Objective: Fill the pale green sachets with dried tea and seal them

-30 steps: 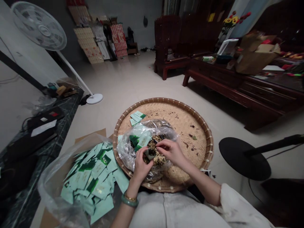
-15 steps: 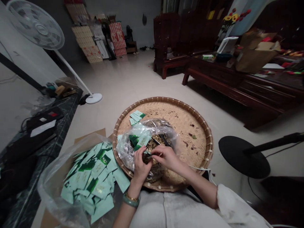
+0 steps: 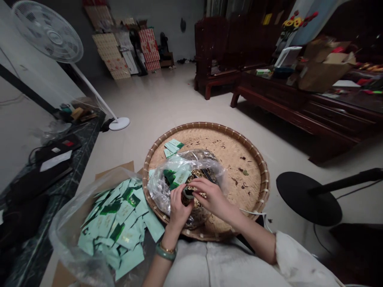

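My left hand point(image 3: 178, 207) is closed on a small pale-green sachet point(image 3: 188, 195), held over a clear plastic bag point(image 3: 155, 195). At the sachet's upper edge, the bent fingers and thumb of my right hand point(image 3: 211, 196) grip it from the other side. Its mouth looks parted and dark inside, though fingers cover much of it. Loose dried tea-like bits point(image 3: 201, 174) lie in the bag beneath, beside more green sachets point(image 3: 179, 177) and a dark strip-like tool point(image 3: 207, 174). All this rests in a round woven bamboo tray point(image 3: 254, 175).
Left of the tray, a large plastic bag point(image 3: 64, 227) in a cardboard box holds many green sachets point(image 3: 122, 227). A few flat sachets point(image 3: 172, 147) lie at the tray's far left. A black round stand base point(image 3: 308, 197) is on the right, a white fan point(image 3: 119, 123) further back left.
The sachet between my hands has turned and its mouth has spread wider. My right fingers have risen slightly and parted more from the thumb.
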`<control>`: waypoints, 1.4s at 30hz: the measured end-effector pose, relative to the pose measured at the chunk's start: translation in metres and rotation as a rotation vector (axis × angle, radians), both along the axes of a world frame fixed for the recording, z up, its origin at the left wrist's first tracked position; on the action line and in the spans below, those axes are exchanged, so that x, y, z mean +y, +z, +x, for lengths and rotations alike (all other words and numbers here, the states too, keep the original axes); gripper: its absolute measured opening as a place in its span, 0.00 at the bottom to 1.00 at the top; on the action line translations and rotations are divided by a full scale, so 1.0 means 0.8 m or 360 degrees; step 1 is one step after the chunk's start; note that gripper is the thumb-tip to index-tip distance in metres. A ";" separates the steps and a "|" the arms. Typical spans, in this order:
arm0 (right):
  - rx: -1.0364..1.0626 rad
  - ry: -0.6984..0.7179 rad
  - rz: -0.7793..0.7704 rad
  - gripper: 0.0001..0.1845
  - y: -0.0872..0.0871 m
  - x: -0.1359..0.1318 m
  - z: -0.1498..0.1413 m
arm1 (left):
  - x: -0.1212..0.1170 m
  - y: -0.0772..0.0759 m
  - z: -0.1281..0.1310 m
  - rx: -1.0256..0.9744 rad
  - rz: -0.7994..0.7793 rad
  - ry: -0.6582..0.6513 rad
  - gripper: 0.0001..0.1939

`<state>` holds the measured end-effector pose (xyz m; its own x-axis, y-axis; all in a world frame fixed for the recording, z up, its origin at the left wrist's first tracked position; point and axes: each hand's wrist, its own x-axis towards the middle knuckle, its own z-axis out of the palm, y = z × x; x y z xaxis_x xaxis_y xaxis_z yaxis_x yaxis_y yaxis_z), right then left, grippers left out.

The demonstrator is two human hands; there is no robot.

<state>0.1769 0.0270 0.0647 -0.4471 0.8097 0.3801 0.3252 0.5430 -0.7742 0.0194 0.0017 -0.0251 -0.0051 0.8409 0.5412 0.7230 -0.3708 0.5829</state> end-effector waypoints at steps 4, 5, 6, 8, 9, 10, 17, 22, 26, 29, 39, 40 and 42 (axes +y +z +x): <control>-0.0144 0.0008 0.0096 0.12 -0.006 -0.005 0.008 | -0.001 0.001 -0.002 -0.0045 -0.0054 -0.0025 0.26; -0.0194 0.0012 0.0100 0.11 -0.008 -0.005 0.009 | -0.001 0.001 -0.001 -0.0048 -0.0061 -0.0030 0.27; -0.0227 0.0011 0.0085 0.12 -0.009 -0.005 0.009 | -0.001 0.001 0.000 -0.0045 -0.0063 -0.0031 0.27; -0.0220 -0.0010 0.0019 0.12 -0.012 -0.002 0.008 | -0.001 0.001 0.001 -0.0031 -0.0056 -0.0026 0.26; -0.0196 -0.0024 -0.0010 0.12 -0.014 0.000 0.006 | -0.001 0.000 0.003 -0.0025 -0.0053 -0.0025 0.26; -0.0172 -0.0034 -0.0027 0.11 -0.017 0.003 0.005 | -0.001 0.000 0.003 -0.0020 -0.0054 -0.0028 0.26; -0.0025 -0.0049 0.0114 0.07 -0.025 0.009 0.004 | -0.001 0.000 0.004 0.0004 -0.0093 -0.0038 0.28; -0.0044 -0.0008 0.0258 0.09 -0.017 0.006 0.005 | 0.002 -0.003 0.005 0.0003 -0.0038 -0.0024 0.26; -0.0290 -0.0003 0.0267 0.15 -0.022 0.011 0.002 | 0.002 -0.004 0.006 0.0029 -0.0018 -0.0054 0.27; -0.0375 0.0039 0.0264 0.09 -0.026 0.015 0.002 | 0.000 -0.003 0.005 0.0030 -0.0097 -0.0072 0.28; -0.0476 0.0006 0.0278 0.08 -0.005 0.007 0.007 | 0.002 -0.004 0.004 -0.0025 -0.0072 -0.0071 0.26; -0.0489 0.0014 0.0284 0.07 -0.005 0.007 0.007 | 0.002 -0.004 0.004 -0.0023 -0.0073 -0.0072 0.26; -0.0473 0.0018 0.0299 0.07 -0.006 0.008 0.007 | 0.002 -0.005 0.004 -0.0020 -0.0080 -0.0064 0.26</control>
<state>0.1829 0.0331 0.0598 -0.5690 0.7326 0.3736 0.5147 0.6716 -0.5329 0.0227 0.0035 -0.0287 0.0228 0.8667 0.4984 0.7008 -0.3694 0.6102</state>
